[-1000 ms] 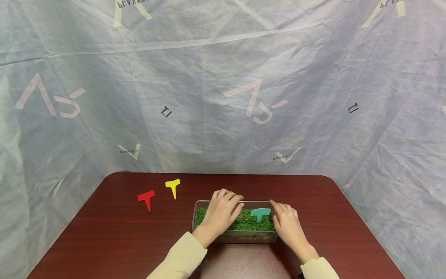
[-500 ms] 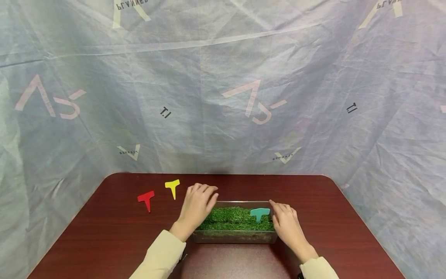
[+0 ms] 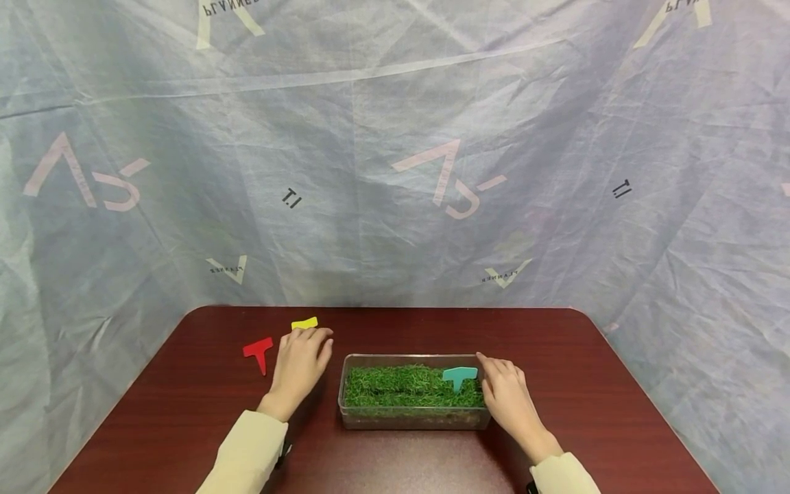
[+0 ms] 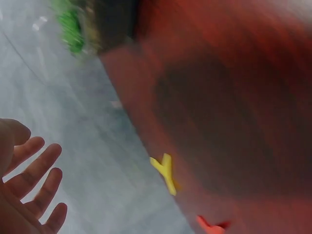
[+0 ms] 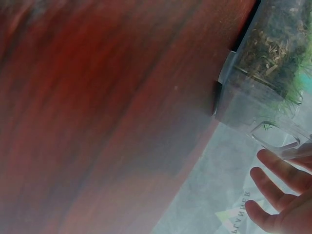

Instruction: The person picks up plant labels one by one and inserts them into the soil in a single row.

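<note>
A clear plastic container (image 3: 415, 420) filled with green artificial grass (image 3: 395, 384) sits on the table. A teal T-shaped plant label (image 3: 459, 375) stands upright in the grass near its right end. My right hand (image 3: 509, 398) rests against the container's right end; in the right wrist view its fingers (image 5: 273, 190) are spread by the clear handle (image 5: 275, 134). My left hand (image 3: 299, 367), holding nothing, hovers over the table and partly covers a yellow plant label (image 3: 304, 323). In the left wrist view its fingers (image 4: 41, 170) are extended, apart from the yellow label (image 4: 166, 173).
A red plant label (image 3: 260, 353) lies flat on the dark red table (image 3: 154, 425), left of my left hand. Grey printed cloth (image 3: 358, 171) hangs behind the table and on both sides.
My left hand has moved left from above the grass, past the container's left end, to the yellow label. My right hand and the teal label have stayed in place.
</note>
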Tool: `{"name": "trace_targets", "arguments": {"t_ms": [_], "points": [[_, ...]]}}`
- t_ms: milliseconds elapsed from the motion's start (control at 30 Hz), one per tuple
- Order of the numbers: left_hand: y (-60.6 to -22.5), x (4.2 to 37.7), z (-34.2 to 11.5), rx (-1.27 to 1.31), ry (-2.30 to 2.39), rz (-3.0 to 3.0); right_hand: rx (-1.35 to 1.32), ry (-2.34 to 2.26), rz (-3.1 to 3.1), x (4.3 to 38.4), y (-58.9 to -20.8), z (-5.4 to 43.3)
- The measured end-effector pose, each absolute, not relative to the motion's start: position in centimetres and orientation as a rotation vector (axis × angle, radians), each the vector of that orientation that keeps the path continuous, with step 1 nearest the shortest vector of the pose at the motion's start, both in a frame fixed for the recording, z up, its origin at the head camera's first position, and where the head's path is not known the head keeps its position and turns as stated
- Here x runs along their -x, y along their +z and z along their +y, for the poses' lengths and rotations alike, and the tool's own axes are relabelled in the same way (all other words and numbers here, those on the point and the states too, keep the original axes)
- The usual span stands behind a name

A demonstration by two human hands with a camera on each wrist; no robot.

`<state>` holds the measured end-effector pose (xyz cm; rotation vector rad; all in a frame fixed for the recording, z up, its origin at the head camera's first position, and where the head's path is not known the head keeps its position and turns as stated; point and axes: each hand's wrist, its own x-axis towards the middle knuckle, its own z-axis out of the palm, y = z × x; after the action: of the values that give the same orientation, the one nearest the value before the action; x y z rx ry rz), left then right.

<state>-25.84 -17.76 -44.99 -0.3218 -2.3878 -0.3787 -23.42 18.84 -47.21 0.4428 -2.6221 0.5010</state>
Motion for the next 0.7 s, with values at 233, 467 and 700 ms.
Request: {"name": "trace_targets", "arguments": {"t_ms": [233,467,700], "points": [[-46.2,26.1,-19.8,0.236,-0.363,-2.443,-0.44,0.504,-2.619,23.5,-47.3,19.0],[-47.1,26.5,-22.0,0.145,-0.356,-2.501,-0.446,0.508,-2.621,23.6,-47.2,18.9],[-48.0,26.7,-24.6,0.07,-0.35,-2.55,-0.449,0.508,-2.618,23.6,-47.2,18.8]]}}
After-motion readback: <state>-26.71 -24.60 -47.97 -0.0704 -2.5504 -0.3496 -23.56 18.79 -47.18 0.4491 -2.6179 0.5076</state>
